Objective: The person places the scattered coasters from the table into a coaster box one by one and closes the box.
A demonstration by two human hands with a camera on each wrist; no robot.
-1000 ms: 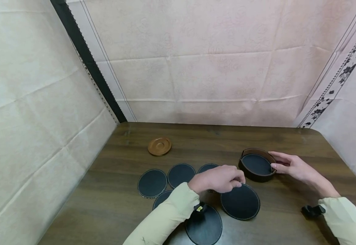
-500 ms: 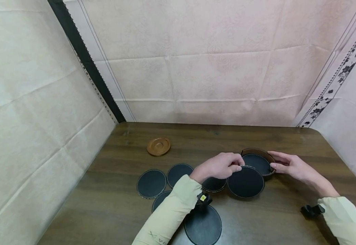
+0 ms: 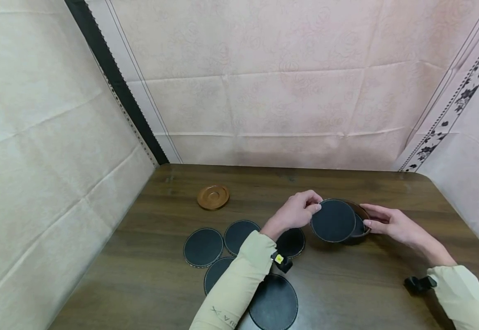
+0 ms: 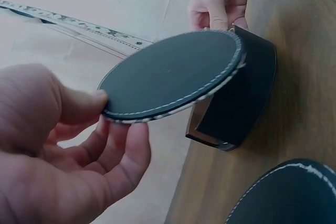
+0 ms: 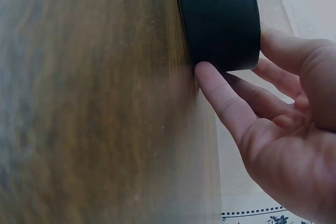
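A round black coaster [image 3: 332, 221] with pale edge stitching is pinched between the thumb and fingers of my left hand [image 3: 294, 211]. The coaster is raised and tilted, overlapping the left part of a round dark coaster holder [image 3: 353, 240] in the head view. Another black coaster [image 3: 359, 226] lies inside the holder. At the holder's right side, my right hand [image 3: 393, 225] grips the wall, thumb at the rim. In the right wrist view, its fingertips [image 5: 206, 72] touch the lower edge of the black wall [image 5: 220, 19].
Several black coasters lie on the wooden table left of the holder, including one [image 3: 203, 247] at far left and one [image 3: 274, 302] near the front. A brown round wooden dish [image 3: 213, 197] sits farther back. Pale cloth [image 3: 264, 91] hangs behind the table.
My left hand has carried the coaster up and away from the front of the table, to the holder's left side. My right hand and the holder have stayed in place.
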